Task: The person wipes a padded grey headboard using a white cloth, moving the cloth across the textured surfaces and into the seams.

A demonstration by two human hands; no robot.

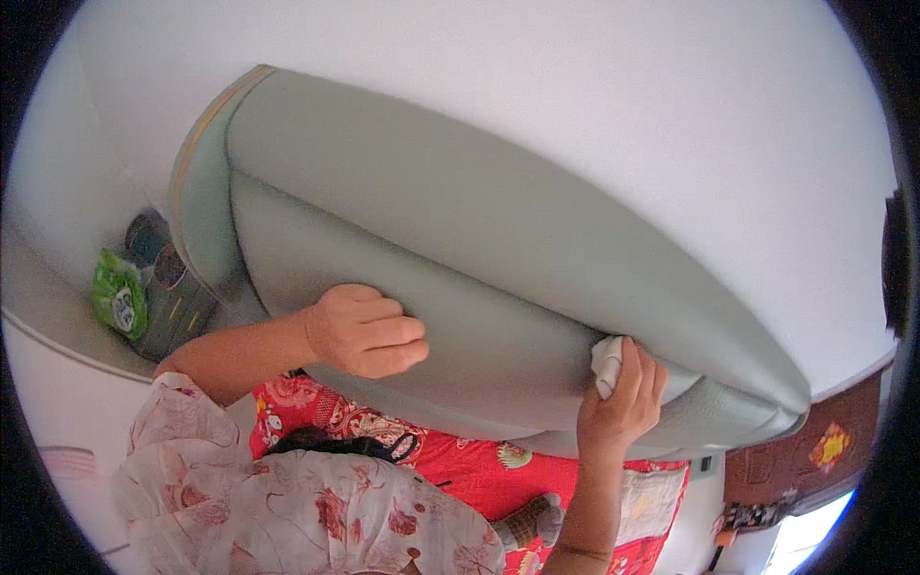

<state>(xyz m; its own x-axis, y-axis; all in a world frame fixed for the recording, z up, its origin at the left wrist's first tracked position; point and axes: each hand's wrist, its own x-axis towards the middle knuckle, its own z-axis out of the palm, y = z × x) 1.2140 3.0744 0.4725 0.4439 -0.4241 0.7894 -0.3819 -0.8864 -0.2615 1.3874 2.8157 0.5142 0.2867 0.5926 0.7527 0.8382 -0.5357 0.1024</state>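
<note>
A seamed, grey-green headboard (412, 225) is seen beyond the right hand (630, 395), closed around white cloth (606, 364), and the left hand (367, 331), fisted, contents hidden.

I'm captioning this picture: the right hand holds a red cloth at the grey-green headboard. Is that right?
Not the colour: the cloth is white, as the head view shows. The right hand does hold it at the grey-green headboard.

The headboard (441, 182) looks smooth and leathery, the wad (605, 362) matt.
</note>
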